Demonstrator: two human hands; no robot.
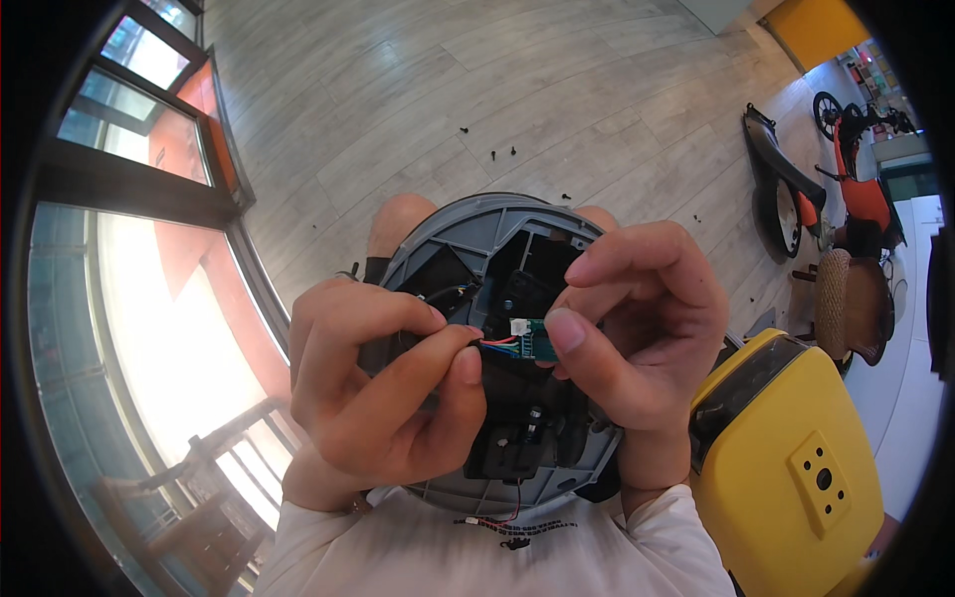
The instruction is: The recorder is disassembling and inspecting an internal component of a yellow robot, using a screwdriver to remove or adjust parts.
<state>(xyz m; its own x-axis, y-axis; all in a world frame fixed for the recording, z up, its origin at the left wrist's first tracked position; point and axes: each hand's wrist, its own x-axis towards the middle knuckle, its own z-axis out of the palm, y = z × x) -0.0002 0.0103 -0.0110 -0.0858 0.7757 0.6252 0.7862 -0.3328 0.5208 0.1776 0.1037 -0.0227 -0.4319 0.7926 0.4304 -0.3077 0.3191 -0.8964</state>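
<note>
From here I see, over the round grey plastic housing (460, 229), the left hand (383, 388) pinching a multicoloured wire bundle (500, 344) between its fingers, the right hand (649, 323) gripping the small green circuit board (537, 347) those wires join. Black screws (493, 155) lie beyond the housing.

The round housing (458, 231) looks matt plastic, the yellow case (756, 448) smooth plastic, the shirt (398, 557) cloth.

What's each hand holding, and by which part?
Right hand: green circuit board, by its right end. Left hand: coloured wires, just left of the board.
</note>
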